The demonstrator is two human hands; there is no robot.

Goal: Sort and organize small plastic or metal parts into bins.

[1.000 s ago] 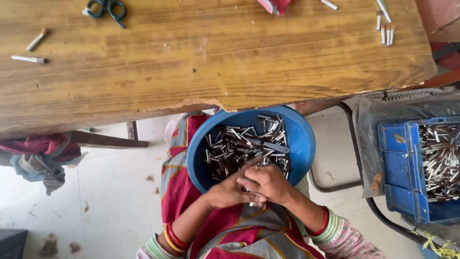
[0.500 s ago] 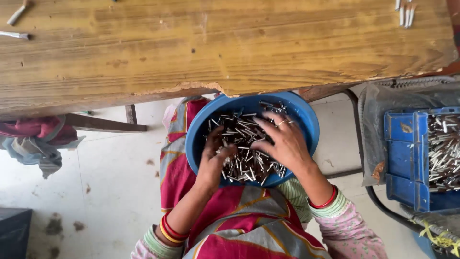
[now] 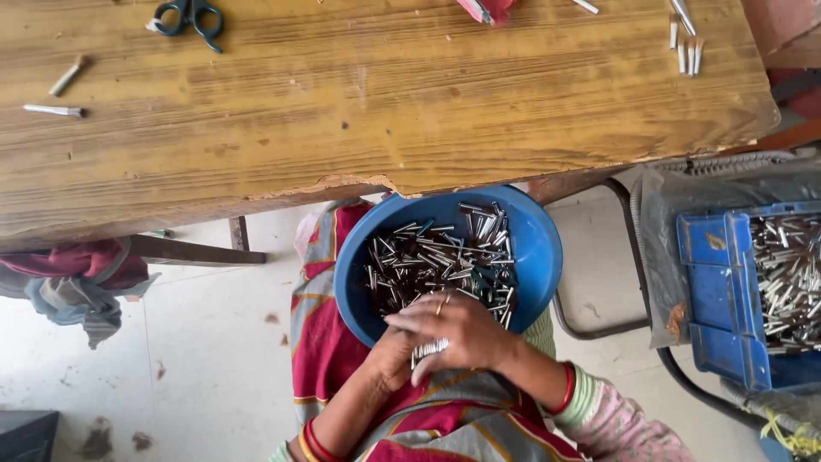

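Soft, even daylight falls across the wooden table (image 3: pixel 385 111), casting only a faint shadow on the pale floor (image 3: pixel 188 342) beneath; the picture is sharp throughout, with slight bowing of straight lines toward the edges.

Two hands are seen, the left hand (image 3: pixel 389 359) and the right hand (image 3: pixel 457 329). One blue bowl (image 3: pixel 539 248) and one blue crate (image 3: pixel 714 299) are counted, each heaped with metal pieces too many to be numbered. One pair of scissors (image 3: pixel 190 15) is counted on the desk (image 3: pixel 359 111), and two loose sticks (image 3: pixel 60 94) at its left end.
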